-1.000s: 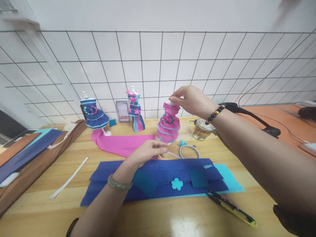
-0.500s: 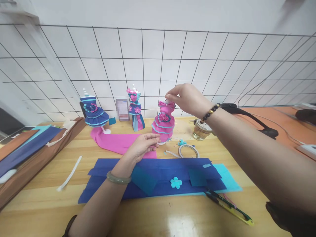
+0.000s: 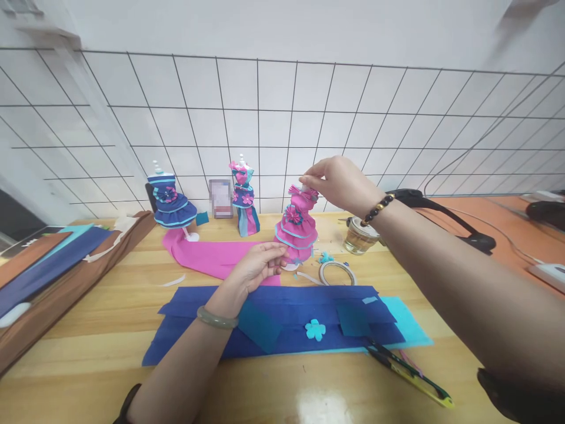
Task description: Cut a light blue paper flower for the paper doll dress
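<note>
Between the thumb and fingers of my right hand (image 3: 339,181) is the white neck knob of a small mannequin, which stands tilted. It wears a pink tiered dress (image 3: 296,231) with light-blue trim, a pink bow at the top and a flower at the waist. My left hand (image 3: 260,268) is at the lower left of the skirt, fingers pinched together by the hem; what they hold, if anything, is hidden. Under that wrist lies dark-blue paper (image 3: 198,330) with teal pieces and a light-blue paper flower (image 3: 315,330) on it.
Two more dressed mannequins, one in blue (image 3: 170,203) and one in mixed colours (image 3: 244,200), stand behind, near a phone (image 3: 220,199). Pink paper (image 3: 207,253), a tape roll (image 3: 321,274), a glass cup (image 3: 359,238), scissors (image 3: 406,371) and a headset (image 3: 459,224) lie around.
The pink-dressed mannequin has turned and shifted slightly right in my right hand's grip. The white strip at left now lies further back and looks shorter. The view has shifted a little.
</note>
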`<state>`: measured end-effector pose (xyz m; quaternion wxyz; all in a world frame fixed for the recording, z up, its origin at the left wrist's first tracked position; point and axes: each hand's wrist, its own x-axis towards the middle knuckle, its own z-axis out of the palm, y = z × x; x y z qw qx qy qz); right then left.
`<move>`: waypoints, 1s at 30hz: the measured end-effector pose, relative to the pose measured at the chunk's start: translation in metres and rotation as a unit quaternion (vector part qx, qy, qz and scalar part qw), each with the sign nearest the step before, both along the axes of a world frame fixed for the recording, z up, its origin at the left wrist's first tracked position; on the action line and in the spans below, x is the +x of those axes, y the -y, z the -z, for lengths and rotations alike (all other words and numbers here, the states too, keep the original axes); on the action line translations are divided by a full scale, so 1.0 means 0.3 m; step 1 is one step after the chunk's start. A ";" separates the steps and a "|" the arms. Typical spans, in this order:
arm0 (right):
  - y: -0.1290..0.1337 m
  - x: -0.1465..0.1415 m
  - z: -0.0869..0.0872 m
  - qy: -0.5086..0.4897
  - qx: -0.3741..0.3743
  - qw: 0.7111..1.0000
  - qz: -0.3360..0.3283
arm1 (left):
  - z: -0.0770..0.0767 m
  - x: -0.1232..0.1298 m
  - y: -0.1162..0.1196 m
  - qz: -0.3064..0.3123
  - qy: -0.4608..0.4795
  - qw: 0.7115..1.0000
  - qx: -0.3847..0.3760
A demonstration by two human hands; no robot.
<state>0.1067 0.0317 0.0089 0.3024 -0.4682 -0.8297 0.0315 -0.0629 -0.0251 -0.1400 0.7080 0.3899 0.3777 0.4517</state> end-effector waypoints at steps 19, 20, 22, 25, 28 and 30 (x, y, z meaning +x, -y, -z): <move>0.037 -0.012 0.016 -0.002 0.017 1.000 0.001 | 0.022 0.056 0.001 -0.065 0.223 0.969 -0.089; 0.038 -0.012 0.016 -0.002 0.016 1.000 0.000 | 0.025 0.061 0.003 -0.075 0.227 0.967 -0.089; 0.041 -0.012 0.017 -0.002 0.016 1.000 0.001 | 0.028 0.071 0.006 -0.095 0.230 0.965 -0.087; 0.045 -0.012 0.019 -0.003 0.018 1.000 0.004 | 0.027 0.081 0.011 -0.109 0.234 0.962 -0.087; 0.049 -0.013 0.022 -0.008 0.017 1.000 0.006 | 0.018 0.087 0.017 -0.103 0.242 0.961 -0.090; 0.051 -0.014 0.024 -0.013 0.017 1.000 0.006 | 0.012 0.089 0.022 -0.094 0.246 0.960 -0.091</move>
